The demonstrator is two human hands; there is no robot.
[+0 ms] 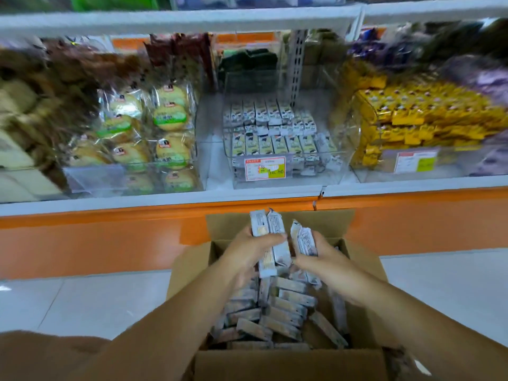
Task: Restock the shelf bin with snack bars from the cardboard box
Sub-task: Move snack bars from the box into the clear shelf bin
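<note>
An open cardboard box (192, 259) stands on the floor below the shelf, with several silver-wrapped snack bars (280, 312) piled inside. My left hand (247, 254) grips two upright snack bars (270, 229) above the box. My right hand (319, 259) holds another snack bar (303, 237) beside them, and the two hands nearly touch. Above, on the shelf, a clear plastic bin (341, 149) holds rows of similar white bars (275, 130), with a price label (265, 167) on its front.
To the left of the bin lie wrapped round cakes (154, 133). A bin of yellow packets (417, 116) stands to its right. An orange shelf base (110, 237) runs under the white shelf edge. Pale floor tiles (82, 303) surround the box.
</note>
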